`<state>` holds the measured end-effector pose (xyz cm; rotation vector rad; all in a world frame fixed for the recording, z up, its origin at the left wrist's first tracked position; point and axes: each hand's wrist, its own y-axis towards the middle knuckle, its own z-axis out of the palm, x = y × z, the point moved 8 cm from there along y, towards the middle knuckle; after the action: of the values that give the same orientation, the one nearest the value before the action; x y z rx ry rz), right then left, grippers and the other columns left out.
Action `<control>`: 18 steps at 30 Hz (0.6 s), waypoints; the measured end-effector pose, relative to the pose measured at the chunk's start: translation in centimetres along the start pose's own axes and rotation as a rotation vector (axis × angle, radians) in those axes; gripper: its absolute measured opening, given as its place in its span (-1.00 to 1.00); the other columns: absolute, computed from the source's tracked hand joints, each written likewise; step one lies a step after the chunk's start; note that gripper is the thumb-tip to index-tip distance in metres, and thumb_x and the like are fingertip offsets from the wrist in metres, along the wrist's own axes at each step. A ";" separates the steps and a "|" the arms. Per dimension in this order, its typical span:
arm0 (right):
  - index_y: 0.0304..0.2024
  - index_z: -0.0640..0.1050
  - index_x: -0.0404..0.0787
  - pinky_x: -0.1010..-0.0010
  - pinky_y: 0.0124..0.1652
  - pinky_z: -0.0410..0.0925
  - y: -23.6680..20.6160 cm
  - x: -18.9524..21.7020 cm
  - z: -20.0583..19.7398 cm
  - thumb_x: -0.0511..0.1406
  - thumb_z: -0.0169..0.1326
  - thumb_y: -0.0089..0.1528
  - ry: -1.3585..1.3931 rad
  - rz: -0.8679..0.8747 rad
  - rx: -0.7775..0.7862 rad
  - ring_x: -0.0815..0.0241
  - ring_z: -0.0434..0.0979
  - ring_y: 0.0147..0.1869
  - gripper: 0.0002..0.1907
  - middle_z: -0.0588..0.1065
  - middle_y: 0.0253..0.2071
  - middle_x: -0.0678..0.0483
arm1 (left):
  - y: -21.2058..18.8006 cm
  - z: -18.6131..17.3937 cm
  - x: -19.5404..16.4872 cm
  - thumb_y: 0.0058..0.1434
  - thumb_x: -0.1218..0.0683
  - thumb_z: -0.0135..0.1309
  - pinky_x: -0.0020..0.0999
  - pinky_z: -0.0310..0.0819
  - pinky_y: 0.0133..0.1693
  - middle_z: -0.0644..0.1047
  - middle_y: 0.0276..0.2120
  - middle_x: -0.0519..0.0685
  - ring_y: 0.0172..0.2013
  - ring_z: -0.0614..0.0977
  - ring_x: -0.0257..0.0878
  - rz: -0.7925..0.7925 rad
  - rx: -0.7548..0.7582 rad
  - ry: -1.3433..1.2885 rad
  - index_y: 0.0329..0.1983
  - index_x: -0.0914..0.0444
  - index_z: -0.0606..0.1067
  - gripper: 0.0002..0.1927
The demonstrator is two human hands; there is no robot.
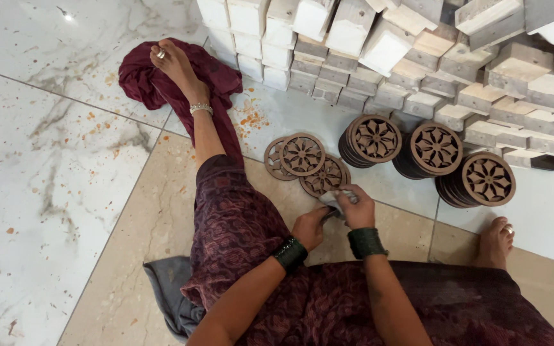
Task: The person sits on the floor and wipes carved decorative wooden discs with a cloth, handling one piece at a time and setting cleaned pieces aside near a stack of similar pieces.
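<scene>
I sit on the floor with one leg stretched out. My left hand (309,227) and my right hand (356,208) meet over a small grey piece, perhaps sandpaper (332,200), which both hold against the edge of a round carved wooden disc (324,177). Two more flower-pattern discs (301,154) lie overlapping just beyond it on the floor. Dark bangles ring both wrists.
Three stacks of the same carved discs (436,148) lean on edge to the right. Behind them rises a pile of pale wooden blocks (411,57). A maroon cloth (142,80) lies under my outstretched foot (174,64); my other foot (496,240) is at right. A grey cloth (165,288) lies by my hip.
</scene>
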<state>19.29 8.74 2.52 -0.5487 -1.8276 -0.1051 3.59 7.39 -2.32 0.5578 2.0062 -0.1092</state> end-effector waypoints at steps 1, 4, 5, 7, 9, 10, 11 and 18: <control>-0.11 0.65 -0.26 0.25 -0.26 0.42 0.5 -1.7 -0.6 -0.19 0.27 0.24 0.008 0.109 -0.011 0.16 0.51 -0.27 -0.71 0.60 -0.26 0.00 | 0.1 0.2 -0.3 0.21 0.34 -0.02 0.03 0.58 -0.11 0.60 -0.01 0.25 -0.11 0.64 0.24 0.019 0.031 0.001 0.19 0.29 0.51 -0.54; -0.11 0.65 -0.28 0.31 -0.20 0.42 1.4 -4.0 -1.8 -0.18 0.25 0.28 0.135 0.058 -0.054 0.22 0.52 -0.21 -0.71 0.60 -0.23 0.01 | 0.4 -0.2 -1.3 0.16 0.37 -0.05 0.05 0.57 -0.11 0.59 0.05 0.26 -0.11 0.63 0.26 0.094 0.094 -0.015 0.25 0.29 0.50 -0.45; -0.11 0.66 -0.29 0.33 -0.18 0.42 1.4 -4.0 -2.0 -0.18 0.25 0.29 0.195 -0.025 -0.074 0.24 0.52 -0.19 -0.71 0.61 -0.22 0.02 | 0.5 -0.6 -1.7 0.13 0.37 -0.05 0.05 0.57 -0.10 0.59 0.06 0.26 -0.09 0.64 0.26 0.127 0.091 -0.028 0.22 0.30 0.52 -0.45; -0.12 0.66 -0.31 0.37 -0.14 0.42 1.1 -3.9 -2.0 -0.17 0.24 0.32 0.239 -0.064 -0.118 0.27 0.53 -0.15 -0.70 0.61 -0.19 0.02 | 0.9 -1.1 -1.2 0.12 0.35 -0.03 0.04 0.58 -0.11 0.60 0.01 0.26 -0.11 0.66 0.24 0.055 0.124 -0.070 0.18 0.29 0.55 -0.47; -0.13 0.64 -0.30 0.33 -0.16 0.45 0.6 -3.5 -1.1 -0.18 0.25 0.30 0.209 -0.112 -0.103 0.24 0.56 -0.17 -0.71 0.60 -0.21 0.03 | 0.7 -0.9 0.6 0.16 0.30 0.01 0.01 0.59 -0.14 0.62 -0.09 0.25 -0.17 0.69 0.18 -0.148 0.205 -0.127 0.15 0.27 0.57 -0.54; -0.13 0.63 -0.29 0.31 -0.18 0.47 0.3 -2.9 -0.3 -0.18 0.26 0.28 0.154 -0.146 -0.068 0.22 0.58 -0.18 -0.71 0.59 -0.23 0.03 | 0.8 -1.1 0.7 0.16 0.28 0.03 0.01 0.58 -0.15 0.63 -0.11 0.26 -0.17 0.68 0.20 -0.119 0.200 -0.094 0.09 0.29 0.58 -0.60; -0.13 0.61 -0.28 0.29 -0.20 0.50 -0.2 -2.0 0.5 -0.18 0.26 0.26 0.097 -0.177 -0.032 0.21 0.61 -0.20 -0.71 0.58 -0.26 0.04 | 0.6 -1.2 0.8 0.16 0.27 0.06 0.02 0.57 -0.15 0.64 -0.14 0.27 -0.17 0.67 0.22 -0.091 0.197 -0.064 0.04 0.31 0.60 -0.65; -0.12 0.64 -0.27 0.29 -0.21 0.49 -1.5 1.7 2.4 -0.20 0.29 0.22 -0.159 -0.302 -0.009 0.19 0.62 -0.24 -0.71 0.61 -0.24 0.01 | 0.1 -0.6 1.9 0.22 0.20 0.10 0.00 0.61 -0.16 0.65 -0.23 0.26 -0.20 0.68 0.20 -0.127 0.035 -0.040 -0.12 0.33 0.61 -0.80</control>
<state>16.17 8.78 3.57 -0.2898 -2.0569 -0.2810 2.41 8.25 -3.64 0.4462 2.0032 -0.2319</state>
